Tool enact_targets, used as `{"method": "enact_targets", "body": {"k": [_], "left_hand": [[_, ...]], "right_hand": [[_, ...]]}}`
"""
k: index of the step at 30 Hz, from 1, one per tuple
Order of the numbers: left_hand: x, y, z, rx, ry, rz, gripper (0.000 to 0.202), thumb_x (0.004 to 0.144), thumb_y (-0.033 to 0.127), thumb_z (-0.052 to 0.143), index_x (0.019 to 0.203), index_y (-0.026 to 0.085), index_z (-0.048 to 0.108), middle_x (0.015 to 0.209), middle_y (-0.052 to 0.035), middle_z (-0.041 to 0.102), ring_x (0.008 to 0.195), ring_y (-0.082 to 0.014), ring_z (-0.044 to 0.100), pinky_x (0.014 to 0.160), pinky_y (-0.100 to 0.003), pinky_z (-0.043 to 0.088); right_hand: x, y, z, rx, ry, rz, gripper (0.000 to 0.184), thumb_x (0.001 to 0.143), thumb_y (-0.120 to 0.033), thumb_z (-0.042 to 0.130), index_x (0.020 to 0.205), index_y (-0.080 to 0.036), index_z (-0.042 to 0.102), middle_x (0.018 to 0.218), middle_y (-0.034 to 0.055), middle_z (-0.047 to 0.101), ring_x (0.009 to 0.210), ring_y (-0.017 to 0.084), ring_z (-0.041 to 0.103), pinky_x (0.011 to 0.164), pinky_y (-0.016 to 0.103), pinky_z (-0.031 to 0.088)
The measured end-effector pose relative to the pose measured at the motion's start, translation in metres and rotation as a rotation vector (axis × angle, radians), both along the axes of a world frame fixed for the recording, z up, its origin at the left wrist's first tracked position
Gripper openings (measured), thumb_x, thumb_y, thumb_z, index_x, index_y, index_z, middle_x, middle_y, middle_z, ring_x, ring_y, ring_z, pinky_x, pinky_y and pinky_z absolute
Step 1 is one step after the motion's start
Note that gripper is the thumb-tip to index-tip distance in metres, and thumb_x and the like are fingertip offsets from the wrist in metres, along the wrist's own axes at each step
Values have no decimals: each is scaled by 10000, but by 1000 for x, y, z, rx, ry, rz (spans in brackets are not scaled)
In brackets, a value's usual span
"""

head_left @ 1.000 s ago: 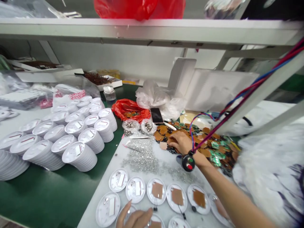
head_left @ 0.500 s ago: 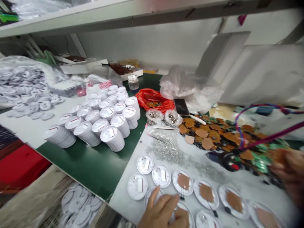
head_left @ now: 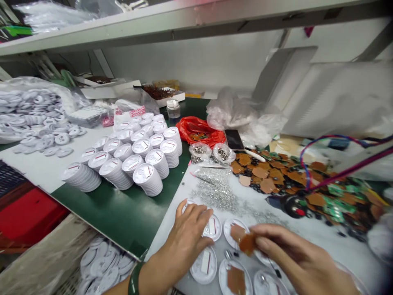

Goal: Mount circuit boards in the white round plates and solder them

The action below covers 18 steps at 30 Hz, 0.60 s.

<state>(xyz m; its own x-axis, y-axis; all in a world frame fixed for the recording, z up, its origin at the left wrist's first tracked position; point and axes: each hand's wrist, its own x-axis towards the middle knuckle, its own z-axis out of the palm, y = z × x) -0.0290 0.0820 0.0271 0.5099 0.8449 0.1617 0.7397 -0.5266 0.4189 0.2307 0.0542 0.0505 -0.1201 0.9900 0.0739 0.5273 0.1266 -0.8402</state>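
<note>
Between the thumb and fingers of my right hand (head_left: 294, 256) is a small brown circuit board (head_left: 247, 245), held above the row of round white plastic cases. My left hand (head_left: 187, 233) reaches over other white cases with its fingers apart; it covers part of them, and I cannot tell whether it touches one. A white case (head_left: 203, 265) with a pale rectangle in it lies below that hand. Close by, another case holds a brown board (head_left: 236, 280), with a small black part on a lead near it.
Stacks of white cases (head_left: 147, 180) stand on the green mat at left. Tiny metal pieces (head_left: 215, 190) are spread behind my hands. Brown and green boards (head_left: 278, 176) are heaped at right, beside a black tool with a red button (head_left: 296, 206). A red bag (head_left: 201, 131) lies farther back.
My right hand has come in from the boards at right to the cases, carrying a brown board. My left hand has moved up and left over the white cases.
</note>
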Motion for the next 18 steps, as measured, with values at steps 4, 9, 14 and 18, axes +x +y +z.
{"method": "enact_targets", "body": {"k": [4,9,14,18], "left_hand": [[7,10,-7,-38,17,-18,560,870,103,724,1365,239,499,1249,-47,661,1173,-270,610,1179,-611,277],[1,14,-5,-81,-32,-45,581,880,157,746,1381,263,471,1291,-33,646,1216,-255,589,1228,-599,171],[1,15,5,-147,-11,-94,557,882,211,773,1353,279,482,1268,-25,648,1196,-258,583,1236,-596,146],[7,18,2,-138,-1,-96,581,874,168,762,1363,267,464,1278,-42,651,1179,-266,596,1222,-607,180]], "right_hand": [[-33,36,5,-160,241,36,179,882,-372,680,987,-278,790,843,22,812,703,198,756,607,247,619],[-37,43,-2,-338,409,13,216,861,-427,728,976,-249,772,743,15,764,632,164,688,572,242,568],[-32,43,5,-417,443,-37,272,844,-472,754,984,-239,747,776,19,758,660,156,668,611,246,545],[-36,45,6,-376,418,-30,296,827,-490,729,947,-220,732,676,-2,695,593,149,620,569,258,504]]}}
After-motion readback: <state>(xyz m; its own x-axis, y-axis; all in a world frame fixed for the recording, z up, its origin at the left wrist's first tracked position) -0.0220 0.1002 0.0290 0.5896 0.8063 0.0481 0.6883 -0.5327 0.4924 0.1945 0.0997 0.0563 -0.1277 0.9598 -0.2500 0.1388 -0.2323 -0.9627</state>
